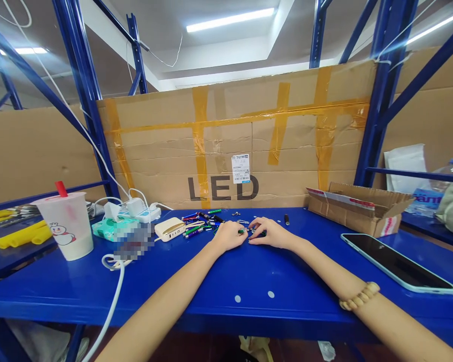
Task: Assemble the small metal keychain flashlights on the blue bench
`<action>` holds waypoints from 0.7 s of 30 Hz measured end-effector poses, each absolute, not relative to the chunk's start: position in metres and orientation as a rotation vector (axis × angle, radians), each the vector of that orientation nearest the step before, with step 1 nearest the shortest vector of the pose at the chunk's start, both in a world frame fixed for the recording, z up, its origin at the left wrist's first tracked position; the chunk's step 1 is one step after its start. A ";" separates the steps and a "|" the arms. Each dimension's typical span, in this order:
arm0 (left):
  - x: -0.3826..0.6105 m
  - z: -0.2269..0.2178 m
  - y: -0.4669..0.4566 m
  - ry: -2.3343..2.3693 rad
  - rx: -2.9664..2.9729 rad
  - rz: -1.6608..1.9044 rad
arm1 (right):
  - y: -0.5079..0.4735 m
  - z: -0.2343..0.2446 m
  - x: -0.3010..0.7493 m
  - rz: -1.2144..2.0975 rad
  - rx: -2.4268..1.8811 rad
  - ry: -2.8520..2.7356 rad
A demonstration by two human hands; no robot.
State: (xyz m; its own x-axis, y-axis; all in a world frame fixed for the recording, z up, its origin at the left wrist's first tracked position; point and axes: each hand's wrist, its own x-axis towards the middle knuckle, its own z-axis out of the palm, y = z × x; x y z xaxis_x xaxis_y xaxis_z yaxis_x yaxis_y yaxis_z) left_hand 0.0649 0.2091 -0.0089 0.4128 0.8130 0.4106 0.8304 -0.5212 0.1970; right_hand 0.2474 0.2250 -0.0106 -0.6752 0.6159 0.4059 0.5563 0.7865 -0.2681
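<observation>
- Two hands at the middle of the bench: my left hand [229, 236] and my right hand [271, 233] are both curled in, fingertips closed around a small green-and-metal piece [246, 231] on the blue steel bench [249, 281].
- That piece lies straight ahead of me, between my hands and touched by both. Its long axis seems to run left to right, but my fingers hide most of it, so I can't be sure.
- Just left and farther off sits a heap of slim coloured tubes [198, 224]; a dark cylinder [286, 219] lies apart on the right.
- Far ahead, a cardboard sheet [154, 151] reads "LED" in big dark letters, and its barcode label [240, 168] is too small to read.
- Near my right wrist is a bead bracelet [359, 296], and right of it a smartphone [398, 264] lies dark. On the left stands a plastic cup [64, 226] with a red straw [61, 189] — its printed mascot has no readable brand.
</observation>
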 end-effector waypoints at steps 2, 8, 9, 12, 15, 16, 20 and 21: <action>0.065 -0.008 0.209 -1.528 -2.618 -0.714 | 0.225 -0.011 0.247 0.207 -0.849 -2.473; 0.065 -0.006 0.208 -1.592 -2.625 -0.786 | 0.222 -0.011 0.244 0.306 -0.841 -2.379; 0.065 -0.006 0.208 -1.593 -2.632 -0.806 | 0.221 -0.011 0.243 0.313 -0.838 -2.374; 0.065 -0.009 0.210 -1.587 -2.655 -0.914 | 0.217 -0.007 0.242 0.265 -0.825 -2.395; 0.063 -0.013 0.214 -1.568 -2.676 -1.077 | 0.210 0.001 0.240 0.072 -0.786 -2.341; 0.063 -0.014 0.216 -1.544 -2.683 -1.138 | 0.207 0.004 0.239 0.016 -0.753 -2.262; 0.063 -0.019 0.220 -1.306 -2.753 -1.340 | 0.193 0.014 0.229 0.005 -0.601 -1.880; 0.064 -0.019 0.219 -1.252 -2.763 -1.380 | 0.190 0.015 0.226 0.033 -0.572 -1.856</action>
